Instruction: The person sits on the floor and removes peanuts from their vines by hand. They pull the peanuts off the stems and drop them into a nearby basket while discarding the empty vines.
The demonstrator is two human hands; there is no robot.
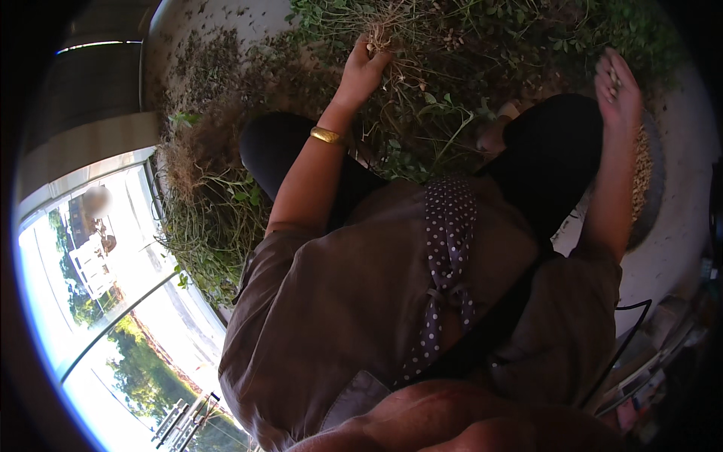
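Note:
My left hand [364,70], with a gold bangle [326,135] on its wrist, grips the root end of an uprooted peanut plant [387,28]. A pale peanut pod [370,47] shows beside the fingers. On the right, my right hand [620,90] is raised with a few peanut pods [613,82] held in its curled fingers; it is slightly blurred. Below that forearm stands a round dark basin [655,192] with many loose peanuts [641,172] in it, partly hidden by the arm.
Pulled plants with green leaves [508,34] spread across the floor in front. Stripped stems and roots [209,209] are heaped by my left knee. Soil and debris [209,68] litter the concrete floor [254,17]. A bright glazed opening [113,271] lies at left; a black cable [632,322] runs at right.

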